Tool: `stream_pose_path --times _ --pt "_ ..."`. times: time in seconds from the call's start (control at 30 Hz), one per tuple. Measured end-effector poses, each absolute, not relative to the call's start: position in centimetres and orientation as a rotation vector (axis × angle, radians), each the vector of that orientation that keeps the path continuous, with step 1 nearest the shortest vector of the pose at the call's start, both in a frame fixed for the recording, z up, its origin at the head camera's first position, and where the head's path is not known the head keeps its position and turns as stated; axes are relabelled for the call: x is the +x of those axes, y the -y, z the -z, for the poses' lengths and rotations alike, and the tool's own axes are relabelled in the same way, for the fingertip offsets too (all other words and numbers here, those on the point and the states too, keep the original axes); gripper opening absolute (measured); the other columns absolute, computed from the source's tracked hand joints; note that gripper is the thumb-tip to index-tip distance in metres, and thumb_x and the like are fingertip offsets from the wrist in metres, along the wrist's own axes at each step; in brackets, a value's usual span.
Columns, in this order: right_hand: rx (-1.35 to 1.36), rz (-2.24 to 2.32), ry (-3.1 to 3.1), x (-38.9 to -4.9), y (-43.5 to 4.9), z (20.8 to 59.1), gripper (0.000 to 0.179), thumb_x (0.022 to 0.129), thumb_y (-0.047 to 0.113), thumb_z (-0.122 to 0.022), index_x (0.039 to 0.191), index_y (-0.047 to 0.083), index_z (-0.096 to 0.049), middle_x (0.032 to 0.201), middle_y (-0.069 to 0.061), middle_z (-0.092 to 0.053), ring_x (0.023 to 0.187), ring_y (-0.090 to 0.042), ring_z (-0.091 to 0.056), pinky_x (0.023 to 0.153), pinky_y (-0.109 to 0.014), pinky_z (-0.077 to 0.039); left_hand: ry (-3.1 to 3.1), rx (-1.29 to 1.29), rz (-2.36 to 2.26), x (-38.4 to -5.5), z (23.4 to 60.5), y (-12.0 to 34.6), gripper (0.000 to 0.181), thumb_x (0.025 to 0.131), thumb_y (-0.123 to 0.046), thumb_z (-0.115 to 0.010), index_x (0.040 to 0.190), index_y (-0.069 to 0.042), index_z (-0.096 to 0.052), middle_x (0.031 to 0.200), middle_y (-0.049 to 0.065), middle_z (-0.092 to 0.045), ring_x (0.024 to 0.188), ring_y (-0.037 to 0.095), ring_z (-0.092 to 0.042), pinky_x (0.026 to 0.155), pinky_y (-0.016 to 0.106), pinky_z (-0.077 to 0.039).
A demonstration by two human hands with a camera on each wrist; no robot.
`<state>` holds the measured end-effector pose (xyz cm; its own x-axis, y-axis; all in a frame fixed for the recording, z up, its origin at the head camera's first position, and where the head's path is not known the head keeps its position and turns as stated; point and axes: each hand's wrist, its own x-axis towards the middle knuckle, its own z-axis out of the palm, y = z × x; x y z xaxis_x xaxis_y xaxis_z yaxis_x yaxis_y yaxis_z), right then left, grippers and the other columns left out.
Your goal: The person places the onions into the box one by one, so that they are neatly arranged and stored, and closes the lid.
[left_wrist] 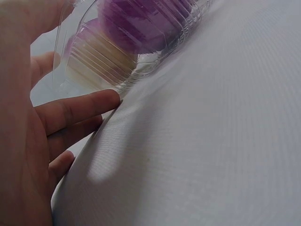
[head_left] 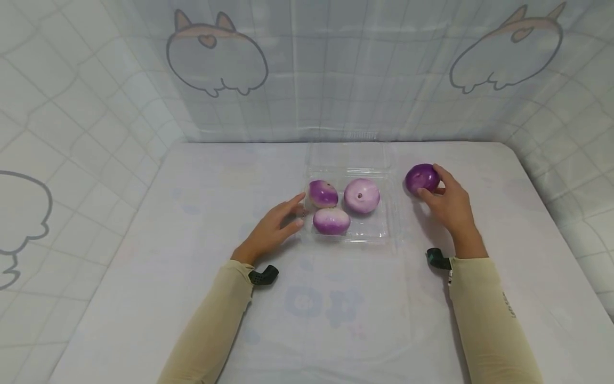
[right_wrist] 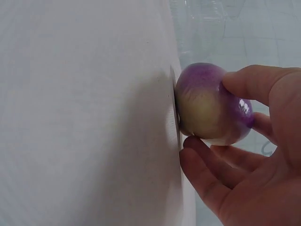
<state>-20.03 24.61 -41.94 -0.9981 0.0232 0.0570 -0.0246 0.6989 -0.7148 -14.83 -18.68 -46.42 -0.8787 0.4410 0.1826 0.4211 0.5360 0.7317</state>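
Observation:
My right hand (head_left: 448,202) holds a dark purple red onion (head_left: 422,178) between thumb and fingers, right of a clear plastic container (head_left: 369,229). In the right wrist view the onion (right_wrist: 207,103) shows a pale yellowish underside, close to the white cloth. At the container's left side is my left hand (head_left: 275,224), its fingers extended and its fingertips right at the clear wall. Three paler purple-and-white onions lie inside: one back left (head_left: 323,194), one front left (head_left: 331,221) and one back right (head_left: 362,196).
The container's clear lid (head_left: 347,156) lies folded back toward the rear edge of the cloth-covered table (head_left: 201,176). Behind it hangs a pale curtain (head_left: 336,69) with cartoon animal outlines. Tiled-pattern sheets rise at the left (head_left: 81,133) and right.

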Motion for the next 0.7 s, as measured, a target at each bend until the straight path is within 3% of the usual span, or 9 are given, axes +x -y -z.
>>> stream_pose_path --times 0.3,0.53,0.7 --pt "-0.104 -1.313 2.766 -19.7 -24.8 42.1 0.082 0.097 0.048 -0.06 0.162 0.017 -0.02 0.155 -0.023 -0.036 0.128 -0.043 -0.05 0.101 -0.06 -0.044 -2.737 0.768 -1.275 -14.9 46.4 18.7 0.065 0.102 -0.049 -0.05 0.16 -0.035 -0.024 0.137 -0.001 -0.06 0.136 0.021 -0.044 0.117 0.051 -0.024" --pt "-0.105 -1.406 2.724 -19.6 -24.6 41.5 0.082 0.096 0.05 -0.061 0.161 0.018 -0.023 0.153 -0.023 -0.039 0.127 -0.039 -0.051 0.1 -0.057 -0.046 -2.744 0.779 -1.274 -15.1 46.5 18.6 0.065 0.102 -0.049 -0.051 0.16 -0.035 -0.024 0.137 -0.003 -0.06 0.134 0.02 -0.045 0.116 0.051 -0.026" --pt "-0.043 -1.555 2.677 -19.2 -24.1 39.9 0.08 0.096 0.046 -0.064 0.16 0.017 -0.027 0.15 -0.021 -0.043 0.117 -0.029 -0.058 0.093 -0.033 -0.053 -2.742 0.773 -1.263 -15.2 46.6 18.7 0.066 0.102 -0.05 -0.05 0.16 -0.034 -0.024 0.138 -0.001 -0.059 0.135 0.02 -0.045 0.117 0.051 -0.025"
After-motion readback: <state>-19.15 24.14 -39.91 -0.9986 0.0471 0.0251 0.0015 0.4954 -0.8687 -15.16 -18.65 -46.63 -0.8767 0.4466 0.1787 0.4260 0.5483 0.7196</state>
